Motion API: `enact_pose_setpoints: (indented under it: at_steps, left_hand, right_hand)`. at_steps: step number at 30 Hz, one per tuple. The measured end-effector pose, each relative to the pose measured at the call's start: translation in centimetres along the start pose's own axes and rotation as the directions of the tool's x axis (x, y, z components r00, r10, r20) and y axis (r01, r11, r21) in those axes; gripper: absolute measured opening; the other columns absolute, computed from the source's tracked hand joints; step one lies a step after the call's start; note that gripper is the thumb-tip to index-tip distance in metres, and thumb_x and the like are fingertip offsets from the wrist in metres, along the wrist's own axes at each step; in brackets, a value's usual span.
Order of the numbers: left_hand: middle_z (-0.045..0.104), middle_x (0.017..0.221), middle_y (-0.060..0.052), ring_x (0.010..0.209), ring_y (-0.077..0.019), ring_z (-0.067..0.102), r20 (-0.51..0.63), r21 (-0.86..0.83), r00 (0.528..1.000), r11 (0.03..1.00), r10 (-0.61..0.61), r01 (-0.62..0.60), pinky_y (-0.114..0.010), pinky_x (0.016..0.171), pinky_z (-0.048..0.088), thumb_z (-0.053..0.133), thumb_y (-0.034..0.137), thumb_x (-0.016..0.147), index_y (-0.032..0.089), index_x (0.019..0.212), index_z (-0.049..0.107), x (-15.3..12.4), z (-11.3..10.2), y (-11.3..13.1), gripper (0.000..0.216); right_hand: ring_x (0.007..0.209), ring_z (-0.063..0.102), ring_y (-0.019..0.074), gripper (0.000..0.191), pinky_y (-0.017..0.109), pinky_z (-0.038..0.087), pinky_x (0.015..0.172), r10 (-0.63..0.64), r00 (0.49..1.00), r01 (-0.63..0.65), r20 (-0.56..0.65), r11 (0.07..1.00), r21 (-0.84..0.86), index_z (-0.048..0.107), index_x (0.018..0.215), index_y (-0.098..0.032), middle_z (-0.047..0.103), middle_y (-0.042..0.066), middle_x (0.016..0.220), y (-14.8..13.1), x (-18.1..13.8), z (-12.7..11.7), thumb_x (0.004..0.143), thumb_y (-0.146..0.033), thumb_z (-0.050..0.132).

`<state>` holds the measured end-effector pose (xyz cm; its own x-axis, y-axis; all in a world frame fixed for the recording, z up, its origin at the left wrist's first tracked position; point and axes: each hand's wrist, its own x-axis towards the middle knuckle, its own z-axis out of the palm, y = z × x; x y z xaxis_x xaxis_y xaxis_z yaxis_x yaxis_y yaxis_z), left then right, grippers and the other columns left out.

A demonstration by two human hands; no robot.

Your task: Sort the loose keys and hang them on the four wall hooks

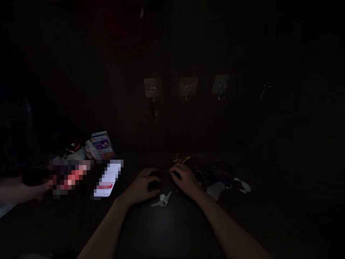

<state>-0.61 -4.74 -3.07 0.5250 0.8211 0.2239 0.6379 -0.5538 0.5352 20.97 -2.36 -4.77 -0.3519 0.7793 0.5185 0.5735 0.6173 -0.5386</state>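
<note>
Above a dark tabletop, my left hand [142,187] has curved fingers with the thumb set apart; only dark shows in the gap. A bunch of metal keys [163,200] lies on the tabletop just below its thumb. Close by on the right, my right hand [185,177] has its fingers bent together towards my left hand. What they hold, if anything, is lost in the dark. Right behind that hand lies a heap of dark, shiny items [210,171] with a yellow-patterned piece [182,158] at its left end.
At the left, another person's forearm [18,190] reaches in beside a blurred-out red patch [71,176]. A lit, partly blurred screen [109,178] and a printed box [102,144] are nearby. Several hooks, including a middle one [188,88], line the back wall; keys [155,109] hang from the left one.
</note>
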Motion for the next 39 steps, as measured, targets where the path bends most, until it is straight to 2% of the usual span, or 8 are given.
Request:
enact_pose_setpoints:
  at_steps: [4, 9, 14, 18, 22, 27, 33, 39]
  left_hand:
    - [0.051, 0.125, -0.005, 0.115, -0.0237, 0.048, -0.026, -0.057, 1.0, 0.998, 0.004, -0.006, -0.038, 0.096, 0.039, 0.066, 0.017, 0.07, 0.026, 0.084, 0.067, 0.1, 0.1, 0.0, 0.017]
    - [0.058, 0.111, -0.006, 0.104, -0.0202, 0.054, -0.126, -0.134, 0.991, 0.99, -0.05, 0.033, -0.034, 0.09, 0.042, 0.059, 0.014, 0.073, 0.022, 0.075, 0.063, 0.5, 0.3, -0.2, 0.009]
    - [0.064, 0.094, -0.004, 0.092, -0.0184, 0.058, -0.276, -0.359, 0.938, 0.928, -0.208, 0.1, -0.032, 0.085, 0.043, 0.056, 0.024, 0.077, 0.02, 0.075, 0.061, 1.2, 0.2, -0.1, 0.007]
    - [0.065, 0.08, 0.0, 0.079, -0.0163, 0.06, -0.208, -0.551, 0.905, 0.809, -0.37, 0.204, -0.027, 0.074, 0.045, 0.058, 0.033, 0.076, 0.019, 0.077, 0.062, 1.6, 0.2, 0.8, 0.014]
    - [0.063, 0.071, 0.003, 0.07, -0.0141, 0.057, -0.155, -0.607, 0.891, 0.753, -0.427, 0.255, -0.024, 0.067, 0.044, 0.06, 0.033, 0.073, 0.019, 0.074, 0.063, 2.0, 0.6, 1.6, 0.014]
    - [0.065, 0.073, 0.002, 0.073, -0.0154, 0.059, -0.164, -0.599, 0.905, 0.768, -0.393, 0.225, -0.025, 0.07, 0.045, 0.06, 0.034, 0.074, 0.019, 0.075, 0.064, 2.1, 0.9, 1.5, 0.016]
    - [0.068, 0.097, -0.002, 0.093, -0.0184, 0.061, -0.157, -0.546, 0.954, 0.828, -0.255, 0.131, -0.03, 0.085, 0.046, 0.065, 0.025, 0.071, 0.021, 0.098, 0.062, 1.7, 1.2, 1.8, 0.027]
    - [0.069, 0.091, 0.001, 0.088, -0.0159, 0.062, -0.228, -0.417, 0.949, 0.903, -0.216, 0.105, -0.027, 0.081, 0.047, 0.059, 0.021, 0.076, 0.022, 0.093, 0.063, 1.5, 1.2, 2.0, 0.017]
  right_hand:
    - [0.086, 0.057, 0.0181, 0.014, 0.033, 0.044, 0.079, -0.009, 1.0, 0.008, -0.003, 1.0, -0.021, 0.062, 0.085, -0.023, 0.062, 0.004, 0.086, 0.1, 0.0, 0.1, 0.084, -0.017, 0.049]
    - [0.085, 0.056, 0.0183, 0.012, 0.034, 0.044, 0.079, -0.032, 0.999, 0.031, -0.011, 0.999, -0.022, 0.061, 0.086, -0.021, 0.063, 0.004, 0.086, -0.2, 0.0, 0.1, 0.084, -0.016, 0.05]
    - [0.085, 0.057, 0.0182, 0.012, 0.033, 0.044, 0.078, -0.034, 0.999, 0.033, -0.017, 0.999, -0.026, 0.061, 0.085, -0.022, 0.063, 0.003, 0.085, -0.8, 0.0, 0.1, 0.084, -0.015, 0.051]
    - [0.084, 0.058, 0.0176, 0.011, 0.032, 0.044, 0.077, -0.026, 0.999, 0.026, -0.028, 1.0, 0.015, 0.061, 0.089, -0.022, 0.063, 0.003, 0.085, -1.4, 0.0, 0.2, 0.085, -0.018, 0.051]
    - [0.084, 0.059, 0.017, 0.01, 0.031, 0.044, 0.077, 0.016, 0.999, -0.014, -0.028, 0.996, 0.09, 0.061, 0.091, -0.022, 0.064, 0.003, 0.086, -2.0, 0.0, 0.2, 0.085, -0.022, 0.052]
    - [0.08, 0.059, 0.0165, 0.01, 0.029, 0.043, 0.074, 0.057, 0.997, -0.05, -0.054, 0.99, 0.129, 0.061, 0.082, -0.022, 0.064, 0.002, 0.081, -2.1, 0.0, 0.5, 0.084, -0.02, 0.052]
    - [0.076, 0.059, 0.0155, 0.01, 0.026, 0.044, 0.07, 0.05, 0.994, -0.035, -0.095, 0.988, 0.154, 0.06, 0.081, -0.021, 0.063, 0.001, 0.078, -2.2, 0.0, 0.7, 0.084, -0.022, 0.05]
    - [0.077, 0.059, 0.0162, 0.009, 0.028, 0.044, 0.071, -0.038, 0.994, 0.048, -0.106, 0.995, 0.092, 0.058, 0.082, -0.022, 0.062, 0.002, 0.078, -2.8, -0.2, 0.8, 0.084, -0.022, 0.05]
